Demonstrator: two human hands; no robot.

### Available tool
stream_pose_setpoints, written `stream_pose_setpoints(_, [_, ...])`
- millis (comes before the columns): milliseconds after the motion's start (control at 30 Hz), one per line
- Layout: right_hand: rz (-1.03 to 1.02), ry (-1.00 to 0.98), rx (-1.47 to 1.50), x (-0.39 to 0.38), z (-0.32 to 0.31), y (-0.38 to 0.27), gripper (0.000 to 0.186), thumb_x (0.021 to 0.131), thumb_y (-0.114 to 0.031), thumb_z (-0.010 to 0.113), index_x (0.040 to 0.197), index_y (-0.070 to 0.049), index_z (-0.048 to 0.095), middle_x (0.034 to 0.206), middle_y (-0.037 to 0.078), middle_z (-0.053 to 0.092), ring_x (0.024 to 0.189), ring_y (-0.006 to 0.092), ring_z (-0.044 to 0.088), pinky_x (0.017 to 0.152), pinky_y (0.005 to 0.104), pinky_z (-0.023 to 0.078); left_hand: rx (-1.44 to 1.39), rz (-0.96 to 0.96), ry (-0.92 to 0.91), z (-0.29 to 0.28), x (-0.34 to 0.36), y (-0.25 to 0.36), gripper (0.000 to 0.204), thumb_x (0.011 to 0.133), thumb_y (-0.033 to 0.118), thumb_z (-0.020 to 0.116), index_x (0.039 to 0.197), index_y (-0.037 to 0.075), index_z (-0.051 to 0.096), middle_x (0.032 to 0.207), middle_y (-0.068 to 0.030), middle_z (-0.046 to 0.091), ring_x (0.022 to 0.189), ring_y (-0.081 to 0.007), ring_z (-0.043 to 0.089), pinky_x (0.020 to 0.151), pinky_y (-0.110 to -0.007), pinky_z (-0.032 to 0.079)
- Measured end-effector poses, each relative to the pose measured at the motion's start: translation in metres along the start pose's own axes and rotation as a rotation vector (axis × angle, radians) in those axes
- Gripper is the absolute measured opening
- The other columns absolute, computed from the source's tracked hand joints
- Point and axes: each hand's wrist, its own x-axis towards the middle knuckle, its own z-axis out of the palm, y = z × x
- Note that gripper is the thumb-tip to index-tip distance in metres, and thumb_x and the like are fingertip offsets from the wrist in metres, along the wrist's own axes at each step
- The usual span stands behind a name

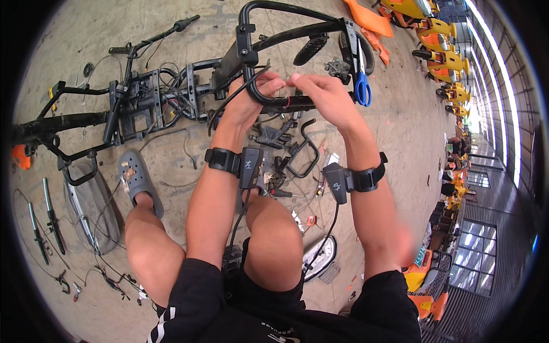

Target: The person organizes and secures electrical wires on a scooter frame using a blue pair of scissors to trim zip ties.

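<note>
Both my hands meet above the black tubular frame (303, 104) of a stripped scooter. My left hand (251, 94) reaches around an upright tube, its thumb and finger closed on a thin wire. The fingertips of my right hand (326, 94) pinch close beside them, at the same wire. Below the fingertips a thin red wire (287, 102) runs down to the tube. A thicker black cable (260, 74) curves over my left hand. Scissors with blue handles (363, 90) rest on the frame's end, just right of my right hand. The exact ends of the wire are hidden by my fingers.
To the left the frame continues toward a handlebar (154, 39). Loose black brackets (274, 134), a screwdriver (282, 193) and fork tubes (51, 217) lie on the concrete floor. Orange panels (372, 20) lie at the top, and yellow scooters (443, 59) line the right side.
</note>
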Motion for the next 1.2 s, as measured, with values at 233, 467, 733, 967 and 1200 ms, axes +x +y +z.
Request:
stream_pose_setpoints(233, [0.167, -0.168, 0.070, 0.009, -0.001, 0.008, 0.034, 0.082, -0.029, 0.065, 0.088, 0.003, 0.072, 0.068, 0.000, 0.060, 0.066, 0.0078, 0.052, 0.061, 0.0237, 0.042, -0.028, 0.002, 0.003, -0.002, -0.001, -0.005, 0.019, 0.080, 0.005, 0.072, 0.096, 0.000, 0.064, 0.086, -0.0105, 0.068, 0.076, -0.0167, 0.064, 0.069, -0.027, 0.051])
stream_pose_setpoints(467, [0.183, -0.021, 0.082, 0.007, 0.008, -0.004, 0.037, 0.075, -0.033, 0.074, 0.080, 0.003, 0.072, 0.067, 0.003, 0.063, 0.062, 0.0076, 0.054, 0.056, 0.0228, 0.043, -0.011, 0.021, 0.016, -0.004, 0.003, -0.006, 0.021, 0.079, 0.007, 0.074, 0.097, 0.000, 0.063, 0.086, -0.0094, 0.067, 0.075, -0.0163, 0.064, 0.069, -0.028, 0.052])
stream_pose_setpoints(733, [0.169, -0.067, 0.148, 0.010, 0.010, 0.003, 0.027, 0.073, -0.024, 0.074, 0.077, 0.003, 0.072, 0.068, 0.003, 0.064, 0.062, 0.0087, 0.054, 0.057, 0.0228, 0.043, -0.063, 0.008, 0.010, 0.000, 0.000, -0.003, 0.019, 0.079, 0.005, 0.073, 0.095, 0.001, 0.064, 0.086, -0.0099, 0.068, 0.075, -0.0167, 0.064, 0.069, -0.028, 0.052])
stream_pose_setpoints(967, [0.149, -0.091, 0.102, 0.006, 0.001, 0.004, 0.026, 0.079, -0.023, 0.073, 0.081, 0.002, 0.071, 0.071, 0.002, 0.064, 0.065, 0.0075, 0.053, 0.059, 0.0239, 0.043, -0.101, -0.048, 0.028, -0.001, 0.001, -0.009, 0.025, 0.074, 0.006, 0.078, 0.094, 0.000, 0.064, 0.086, -0.0098, 0.067, 0.079, -0.0177, 0.065, 0.070, -0.027, 0.051])
stream_pose_setpoints(1200, [-0.013, -0.096, 0.121, 0.006, -0.003, 0.020, 0.023, 0.091, -0.018, 0.061, 0.093, 0.004, 0.063, 0.082, 0.006, 0.067, 0.072, 0.0095, 0.057, 0.066, 0.0250, 0.045, -0.038, -0.051, 0.049, 0.001, 0.000, -0.004, 0.025, 0.075, 0.004, 0.077, 0.095, -0.001, 0.063, 0.086, -0.0109, 0.066, 0.082, -0.0198, 0.066, 0.073, -0.030, 0.053])
